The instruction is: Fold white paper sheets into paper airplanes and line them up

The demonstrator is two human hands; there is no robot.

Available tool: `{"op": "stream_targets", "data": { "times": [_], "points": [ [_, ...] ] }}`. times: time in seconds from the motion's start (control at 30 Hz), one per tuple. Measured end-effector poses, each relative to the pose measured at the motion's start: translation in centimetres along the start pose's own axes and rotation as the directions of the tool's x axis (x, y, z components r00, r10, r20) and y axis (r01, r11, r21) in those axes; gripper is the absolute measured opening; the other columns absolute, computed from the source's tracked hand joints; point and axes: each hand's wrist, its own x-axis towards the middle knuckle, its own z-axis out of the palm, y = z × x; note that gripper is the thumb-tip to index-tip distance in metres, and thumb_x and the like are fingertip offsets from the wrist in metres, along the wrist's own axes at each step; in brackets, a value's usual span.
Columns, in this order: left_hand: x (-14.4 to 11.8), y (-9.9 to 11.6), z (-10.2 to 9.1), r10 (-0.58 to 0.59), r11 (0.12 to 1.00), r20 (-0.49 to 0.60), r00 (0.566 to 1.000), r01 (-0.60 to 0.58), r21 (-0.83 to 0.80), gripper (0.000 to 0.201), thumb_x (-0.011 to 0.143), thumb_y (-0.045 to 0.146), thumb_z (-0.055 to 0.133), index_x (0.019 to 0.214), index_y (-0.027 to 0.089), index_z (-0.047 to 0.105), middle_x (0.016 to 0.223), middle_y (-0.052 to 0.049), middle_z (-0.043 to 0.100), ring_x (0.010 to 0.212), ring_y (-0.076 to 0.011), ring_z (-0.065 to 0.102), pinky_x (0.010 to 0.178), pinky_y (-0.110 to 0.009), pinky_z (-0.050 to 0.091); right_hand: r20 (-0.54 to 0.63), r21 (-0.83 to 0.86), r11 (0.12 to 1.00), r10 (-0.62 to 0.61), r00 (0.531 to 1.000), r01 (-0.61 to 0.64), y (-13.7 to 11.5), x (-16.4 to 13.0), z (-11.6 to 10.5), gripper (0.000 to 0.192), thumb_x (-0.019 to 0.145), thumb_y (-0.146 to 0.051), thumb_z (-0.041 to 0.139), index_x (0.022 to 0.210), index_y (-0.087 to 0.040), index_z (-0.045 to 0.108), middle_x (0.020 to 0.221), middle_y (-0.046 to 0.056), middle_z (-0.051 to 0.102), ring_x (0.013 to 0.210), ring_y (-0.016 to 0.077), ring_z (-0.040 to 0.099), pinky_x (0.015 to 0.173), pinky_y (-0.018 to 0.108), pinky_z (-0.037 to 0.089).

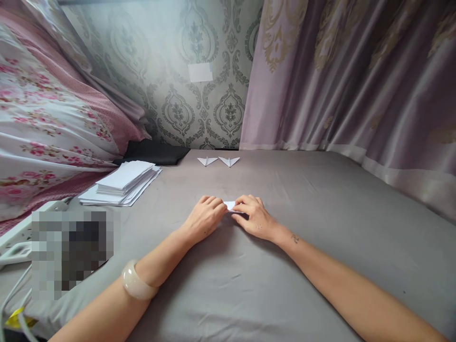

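A small folded white sheet of paper lies on the grey cloth surface, mostly covered by my fingers. From the left, my left hand grips its edge with curled fingers. My right hand holds the opposite side, thumb near the lower edge and fingers on top. How the paper is folded underneath cannot be made out. Beyond my hands, two white paper planes stand side by side, the second paper plane just to the right.
A stack of white paper sits at the left, with a black flat item behind it. A white power strip with cables lies at the left edge, beside a blurred patch. Purple curtains hang at the right, floral fabric at the left.
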Motion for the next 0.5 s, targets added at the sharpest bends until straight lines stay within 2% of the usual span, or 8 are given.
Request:
{"op": "stream_targets", "data": {
  "times": [0.07,0.1,0.17,0.2,0.23,0.3,0.4,0.5],
  "points": [
    [0.0,0.7,-1.1,-0.175,0.947,-0.083,0.981,0.145,-0.286,0.031,0.099,0.033,0.036,0.088,0.015,0.06,0.084,-0.006,0.06,0.079,-0.0169,0.053,0.076,-0.031,0.041,0.012,0.216,0.973,0.082,0.997,-0.082,-0.8,0.4,-1.4,0.016,0.086,-0.028,0.057,0.082,-0.018,0.069,0.09,0.003,0.063,0.085,0.0148,0.055,0.083,0.032,0.04],
    [0.0,1.1,-1.7,-0.283,0.857,-0.074,0.956,0.218,-0.467,0.032,0.097,0.038,0.039,0.085,0.016,0.059,0.08,-0.004,0.059,0.075,-0.0155,0.051,0.071,-0.028,0.041,0.075,0.345,0.926,0.133,0.988,-0.15,-1.3,0.6,-2.3,0.02,0.086,-0.033,0.058,0.08,-0.018,0.069,0.085,0.002,0.063,0.078,0.0135,0.055,0.075,0.029,0.042],
    [-0.1,1.7,-2.9,-0.424,0.567,0.072,0.903,0.327,-0.756,0.034,0.092,0.046,0.049,0.082,0.015,0.059,0.074,-0.002,0.058,0.068,-0.0131,0.05,0.063,-0.025,0.04,0.249,0.542,0.763,0.255,0.934,-0.352,-2.2,0.8,-4.1,0.029,0.084,-0.045,0.059,0.084,-0.017,0.069,0.074,0.0,0.062,0.067,0.0123,0.055,0.062,0.026,0.041],
    [-0.1,1.9,-3.3,-0.435,0.42,0.162,0.886,0.358,-0.834,0.034,0.088,0.048,0.054,0.082,0.015,0.06,0.074,-0.001,0.059,0.067,-0.0127,0.051,0.062,-0.024,0.04,0.329,0.591,0.684,0.279,0.902,-0.427,-2.6,0.8,-4.9,0.032,0.081,-0.048,0.062,0.084,-0.017,0.069,0.072,0.0,0.062,0.064,0.0119,0.055,0.058,0.024,0.041],
    [-0.1,2.1,-3.6,-0.418,0.299,0.242,0.876,0.385,-0.873,0.034,0.085,0.048,0.06,0.082,0.014,0.062,0.074,-0.001,0.06,0.068,-0.0126,0.052,0.063,-0.024,0.041,0.39,0.617,0.624,0.286,0.875,-0.479,-2.7,0.8,-5.5,0.034,0.079,-0.049,0.064,0.085,-0.017,0.069,0.072,0.0,0.063,0.063,0.0117,0.055,0.056,0.024,0.04],
    [-0.1,2.1,-3.7,-0.368,0.148,0.366,0.855,0.442,-0.884,0.032,0.078,0.045,0.069,0.08,0.013,0.065,0.076,-0.002,0.062,0.071,-0.013,0.054,0.066,-0.024,0.043,0.477,0.627,0.543,0.299,0.827,-0.558,-2.5,0.8,-5.9,0.036,0.075,-0.05,0.069,0.086,-0.016,0.07,0.073,0.002,0.065,0.061,0.0115,0.057,0.054,0.023,0.041],
    [-0.1,1.9,-3.3,-0.327,0.045,0.507,0.797,0.549,-0.834,0.032,0.075,0.043,0.072,0.08,0.012,0.068,0.076,-0.004,0.064,0.071,-0.0141,0.057,0.068,-0.026,0.045,0.555,0.607,0.461,0.336,0.761,-0.647,-1.4,0.9,-5.3,0.038,0.07,-0.049,0.074,0.085,-0.014,0.07,0.072,0.003,0.067,0.06,0.0118,0.058,0.053,0.023,0.042],
    [-0.2,1.6,-2.8,-0.295,-0.017,0.586,0.755,0.609,-0.793,0.034,0.077,0.045,0.07,0.079,0.011,0.069,0.072,-0.005,0.064,0.068,-0.0141,0.059,0.065,-0.026,0.046,0.616,0.581,0.39,0.363,0.699,-0.714,-0.4,1.1,-4.4,0.039,0.066,-0.048,0.078,0.084,-0.014,0.072,0.075,0.005,0.069,0.063,0.0137,0.061,0.056,0.024,0.046]
  ]
}}
